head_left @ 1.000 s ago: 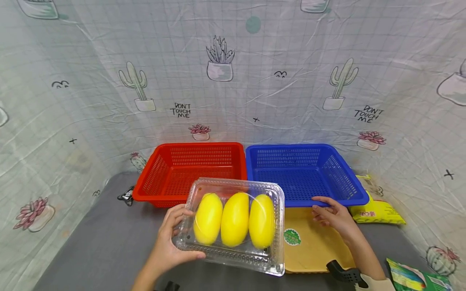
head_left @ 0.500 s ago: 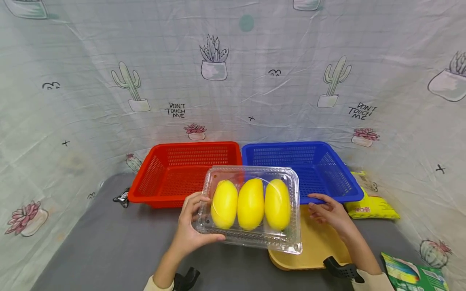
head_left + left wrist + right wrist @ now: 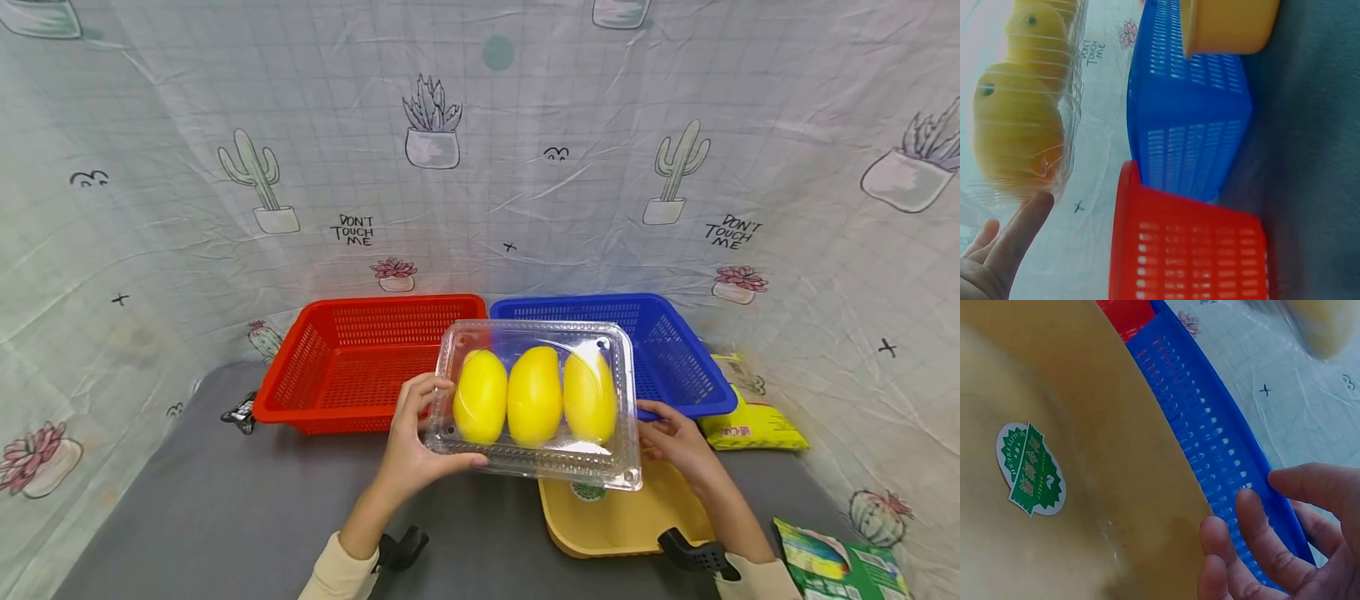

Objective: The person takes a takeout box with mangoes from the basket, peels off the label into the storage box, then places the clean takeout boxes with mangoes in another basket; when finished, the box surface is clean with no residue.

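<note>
My left hand (image 3: pixel 420 450) grips the left end of a clear plastic clamshell box (image 3: pixel 525 468), thumb at the front and fingers curled behind. Inside lie three yellow mangoes (image 3: pixel 535 396) in a row, and the box is tilted up in the air before the baskets. In the left wrist view the mangoes (image 3: pixel 1017 125) show through the ribbed plastic. My right hand (image 3: pixel 678 446) is at the blue basket's (image 3: pixel 678 354) front rim, fingers loosely bent, holding nothing visible. Beneath it is a tan tray (image 3: pixel 1116 425) with a green-and-white sticker (image 3: pixel 1032 469).
A red basket (image 3: pixel 375 367) stands left of the blue one, against the patterned curtain (image 3: pixel 480 167). A yellow packet (image 3: pixel 753 425) lies right of the blue basket, a green packet (image 3: pixel 840 558) nearer at right. A small black packet (image 3: pixel 242 412) is left of the red basket.
My left hand has carried the box of mangoes right and upward, from before the red basket to before the blue one. My right hand has stayed by the blue rim. The view has shifted slightly.
</note>
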Motion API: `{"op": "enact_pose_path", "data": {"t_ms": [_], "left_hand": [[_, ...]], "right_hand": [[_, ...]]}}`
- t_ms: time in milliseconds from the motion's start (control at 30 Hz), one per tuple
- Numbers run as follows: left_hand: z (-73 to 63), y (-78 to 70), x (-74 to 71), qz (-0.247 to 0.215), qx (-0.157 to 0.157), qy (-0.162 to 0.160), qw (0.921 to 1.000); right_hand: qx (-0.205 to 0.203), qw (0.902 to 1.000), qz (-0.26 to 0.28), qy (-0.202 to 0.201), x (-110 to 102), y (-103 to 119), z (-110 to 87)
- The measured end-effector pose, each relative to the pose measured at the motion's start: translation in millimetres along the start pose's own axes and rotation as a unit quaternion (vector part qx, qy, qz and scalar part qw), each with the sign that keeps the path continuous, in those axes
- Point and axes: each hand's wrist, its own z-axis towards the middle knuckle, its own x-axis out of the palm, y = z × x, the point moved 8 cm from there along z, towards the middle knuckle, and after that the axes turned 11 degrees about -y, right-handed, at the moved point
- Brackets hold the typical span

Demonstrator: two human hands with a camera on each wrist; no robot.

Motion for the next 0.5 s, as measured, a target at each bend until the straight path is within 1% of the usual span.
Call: {"op": "enact_pose_path", "data": {"t_ms": [100, 167, 233, 267, 333, 400, 467, 500], "left_hand": [[7.2, 2.5, 8.5, -0.002, 0.002, -0.005, 1.0], [10.8, 5.7, 13.7, -0.012, 0.003, -0.013, 0.9998], [14.7, -0.8, 17.6, -0.02, -0.002, -0.018, 0.9996], [15.9, 0.9, 19.8, -0.023, -0.003, -0.021, 0.9995], [19.3, -7.3, 23.1, -0.03, -0.015, -0.024, 0.9992], [21.9, -6.9, 27.1, -0.029, -0.025, -0.026, 0.9989], [22.3, 4.6, 30.5, -0.027, -0.029, -0.033, 0.9987], [22.9, 5.5, 31.5, -0.029, -0.034, -0.035, 0.9984]], "right_hand": [[-0.003, 1.0, 0.005, -0.001, 0, 0, 1.0], [-0.007, 0.9999, 0.012, 0.003, 0, 0, 1.8], [-0.005, 0.9998, 0.02, 0.004, 1, 0, 2.5], [-0.004, 0.9997, 0.025, 0.005, 1, 0, 2.6], [-0.005, 0.9995, 0.029, 0.008, 1, 0, 2.3], [-0.004, 0.9995, 0.03, 0.007, 1, -1, 1.9], [0.0, 0.9996, 0.028, 0.005, 1, -2, 1.4], [0.001, 0.9996, 0.027, 0.005, 1, -2, 1.3]]}}
